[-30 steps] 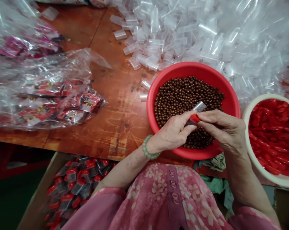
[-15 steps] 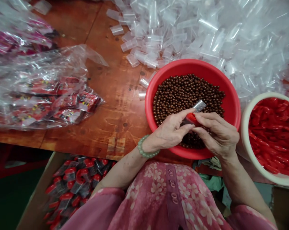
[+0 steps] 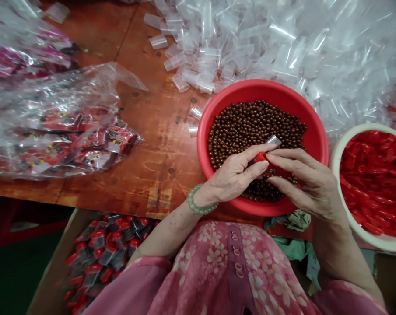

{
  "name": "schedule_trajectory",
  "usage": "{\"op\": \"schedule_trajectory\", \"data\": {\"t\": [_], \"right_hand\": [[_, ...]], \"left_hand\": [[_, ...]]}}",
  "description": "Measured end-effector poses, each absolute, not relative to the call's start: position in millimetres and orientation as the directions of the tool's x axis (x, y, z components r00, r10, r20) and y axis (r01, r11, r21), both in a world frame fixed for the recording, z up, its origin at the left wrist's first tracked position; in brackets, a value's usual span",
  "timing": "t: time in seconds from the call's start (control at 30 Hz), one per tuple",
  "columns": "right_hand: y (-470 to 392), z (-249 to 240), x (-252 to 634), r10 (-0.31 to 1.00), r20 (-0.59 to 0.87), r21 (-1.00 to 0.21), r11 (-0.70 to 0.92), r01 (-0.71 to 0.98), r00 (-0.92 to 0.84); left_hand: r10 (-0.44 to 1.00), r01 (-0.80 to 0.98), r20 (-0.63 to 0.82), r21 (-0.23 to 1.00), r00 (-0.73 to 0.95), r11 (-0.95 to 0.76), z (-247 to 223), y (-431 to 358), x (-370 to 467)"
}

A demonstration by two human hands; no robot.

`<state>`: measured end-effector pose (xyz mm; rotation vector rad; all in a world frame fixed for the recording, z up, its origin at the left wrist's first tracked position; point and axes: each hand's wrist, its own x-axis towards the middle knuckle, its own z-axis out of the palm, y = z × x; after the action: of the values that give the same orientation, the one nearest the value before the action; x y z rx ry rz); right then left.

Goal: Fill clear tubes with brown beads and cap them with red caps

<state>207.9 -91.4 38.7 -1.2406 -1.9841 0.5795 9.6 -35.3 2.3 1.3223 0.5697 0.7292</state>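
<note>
Over a red basin (image 3: 319, 131) of small brown balls (image 3: 250, 122), my left hand (image 3: 239, 175) pinches a small container with a red cap (image 3: 261, 157); its body is mostly hidden by the fingers. My right hand (image 3: 303, 179) is just to the right, thumb and fingers apart with nothing between them, a fingertip close to the cap. Just beyond the fingers, a clear plastic tube (image 3: 274, 140) shows above the balls; what supports it is hidden.
Many clear tubes (image 3: 217, 48) are heaped behind the basin. A white bucket (image 3: 340, 175) of red plastic parts (image 3: 375, 183) stands at right. Clear bags of red packets (image 3: 96, 138) lie at left. A box below the table edge holds capped containers (image 3: 109, 245).
My right hand has opened, its thumb moving away from the red-capped container and the hand shifting slightly right. My left hand still holds the container, now more covered by its thumb.
</note>
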Motion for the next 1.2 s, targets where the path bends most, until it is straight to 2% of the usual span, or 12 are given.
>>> {"op": "schedule_trajectory", "data": {"t": [0.1,0.17,0.23,0.33,0.43,0.5,0.57,0.63,0.77,0.87,0.97,1.2], "right_hand": [[-90.5,33.2,211.8,0.95,0.291,-0.822,0.309,0.478,-0.113],[-88.8,27.2,211.7,0.961,0.276,-0.89,0.249,0.382,0.017],[-86.5,23.5,209.0,0.952,0.282,-0.914,0.231,0.334,0.115],[-84.0,22.8,202.1,0.922,0.337,-0.893,0.25,0.375,0.188],[-83.0,21.3,196.5,0.884,0.443,-0.796,0.312,0.518,0.149],[-82.4,18.4,194.7,0.857,0.515,-0.652,0.412,0.636,-0.027],[-81.7,15.7,193.4,0.828,0.506,-0.509,0.512,0.692,-0.24],[-81.5,14.2,191.5,0.822,0.444,-0.437,0.546,0.715,-0.356],[-83.3,13.1,183.6,0.849,0.388,-0.341,0.493,0.801,-0.357],[-84.0,11.0,176.4,0.843,0.425,-0.235,0.454,0.86,-0.329],[-82.0,8.8,172.5,0.806,0.467,-0.13,0.469,0.874,-0.363],[-77.1,9.6,171.2,0.754,0.519,-0.028,0.487,0.873,-0.404]], "left_hand": [[0.743,-0.17,-0.063,0.957,0.666,0.234,4.3,-35.8,9.9],[0.736,-0.158,-0.088,0.953,0.671,0.259,4.5,-36.8,10.4],[0.725,-0.142,-0.091,0.957,0.683,0.254,4.5,-37.7,10.8],[0.709,-0.121,-0.09,0.963,0.699,0.241,5.1,-37.5,10.6],[0.681,-0.106,-0.07,0.971,0.729,0.214,6.1,-35.7,9.6],[0.66,-0.093,-0.059,0.977,0.749,0.192,6.4,-34.2,8.7],[0.666,-0.087,-0.073,0.975,0.742,0.204,5.9,-33.3,8.2],[0.675,-0.097,-0.102,0.963,0.731,0.251,4.3,-32.8,8.7],[0.7,-0.171,-0.083,0.943,0.709,0.286,-0.6,-31.6,12.1],[0.765,-0.234,-0.04,0.941,0.643,0.246,-2.6,-30.0,14.7],[0.757,-0.244,-0.042,0.934,0.652,0.262,-1.5,-29.5,15.3],[0.749,-0.218,-0.061,0.938,0.659,0.268,-1.9,-32.7,15.7]]}}
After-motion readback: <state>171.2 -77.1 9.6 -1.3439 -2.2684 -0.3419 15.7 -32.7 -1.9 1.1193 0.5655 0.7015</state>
